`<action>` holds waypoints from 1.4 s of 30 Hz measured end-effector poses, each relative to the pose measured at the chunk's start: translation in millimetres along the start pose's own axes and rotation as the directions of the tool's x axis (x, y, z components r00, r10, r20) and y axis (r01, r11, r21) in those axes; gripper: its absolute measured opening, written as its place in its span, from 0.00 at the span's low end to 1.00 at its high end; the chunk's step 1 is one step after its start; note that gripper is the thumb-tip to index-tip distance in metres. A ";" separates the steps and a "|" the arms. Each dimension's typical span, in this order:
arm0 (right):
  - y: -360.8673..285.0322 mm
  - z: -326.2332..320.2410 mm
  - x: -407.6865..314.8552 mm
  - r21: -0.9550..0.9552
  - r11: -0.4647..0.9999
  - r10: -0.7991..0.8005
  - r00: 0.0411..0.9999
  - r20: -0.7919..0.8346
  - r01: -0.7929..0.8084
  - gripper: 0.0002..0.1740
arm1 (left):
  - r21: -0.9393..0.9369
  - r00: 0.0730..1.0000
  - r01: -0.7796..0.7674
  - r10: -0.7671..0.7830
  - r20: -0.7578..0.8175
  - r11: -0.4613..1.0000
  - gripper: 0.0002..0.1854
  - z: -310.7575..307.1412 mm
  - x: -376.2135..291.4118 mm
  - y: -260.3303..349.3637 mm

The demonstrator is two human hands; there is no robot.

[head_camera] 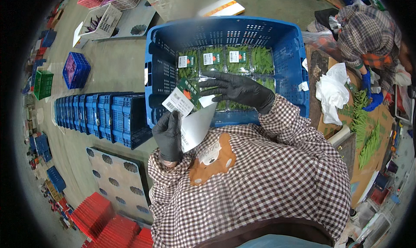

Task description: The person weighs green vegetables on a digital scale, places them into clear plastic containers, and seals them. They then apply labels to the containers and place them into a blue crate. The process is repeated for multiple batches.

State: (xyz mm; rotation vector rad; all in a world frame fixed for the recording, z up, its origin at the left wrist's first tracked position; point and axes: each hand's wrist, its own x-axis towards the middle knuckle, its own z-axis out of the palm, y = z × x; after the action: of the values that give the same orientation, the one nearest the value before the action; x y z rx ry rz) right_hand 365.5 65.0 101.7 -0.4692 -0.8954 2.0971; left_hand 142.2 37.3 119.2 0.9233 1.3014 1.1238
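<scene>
My left hand (pixel 168 134), in a black glove, pinches a strip of printed labels (pixel 197 126) whose white backing curls towards my chest. A green and white label (pixel 182 97) with an orange mark stands up from the strip. My right hand (pixel 239 90), also black-gloved, is spread over the blue plastic crate (pixel 224 20), fingertips at the label's right edge; whether they touch it is unclear. Inside the crate sit clear packs of green pods (pixel 262 61) in rows. Three packs in the far row bear labels, one being a labelled pack (pixel 212 60); my hands hide part of the near row.
Nested blue crates (pixel 97 116) lie to the left, with a grey pallet (pixel 118 179) and red crates (pixel 110 222) nearer. At right, a co-worker's blue-gloved hands (pixel 370 98) handle green pods (pixel 359 121) on cardboard, beside crumpled white paper (pixel 333 92). A foam box (pixel 221 8) lies beyond the crate.
</scene>
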 end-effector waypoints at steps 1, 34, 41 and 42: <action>-0.2 -0.7 1.2 -0.139 0.990 0.009 1.000 -0.023 -0.013 0.37 | 0.004 1.000 -0.013 0.013 0.000 1.000 0.07 0.7 0.1 -1.1; 27.4 -284.8 -101.6 -0.325 0.422 -0.295 0.211 -0.932 -0.847 0.35 | 0.333 0.990 0.048 -0.090 0.110 0.942 0.17 -19.7 -4.9 7.6; 39.2 -296.2 -99.2 -0.264 0.336 -0.295 0.165 -0.941 -0.904 0.36 | 0.307 0.986 0.071 -0.114 0.124 0.949 0.17 -20.5 -6.8 7.1; 42.2 -297.6 -98.4 -0.244 0.284 -0.307 0.153 -0.939 -0.927 0.37 | 0.294 0.985 0.075 -0.117 0.127 0.953 0.17 -20.7 -7.4 6.9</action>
State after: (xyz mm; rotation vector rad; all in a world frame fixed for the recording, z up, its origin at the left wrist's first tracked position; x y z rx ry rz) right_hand 578.5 99.7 -129.4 -2.6571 -1.0245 0.8027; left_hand 121.5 29.9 125.9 1.1208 1.3979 0.7876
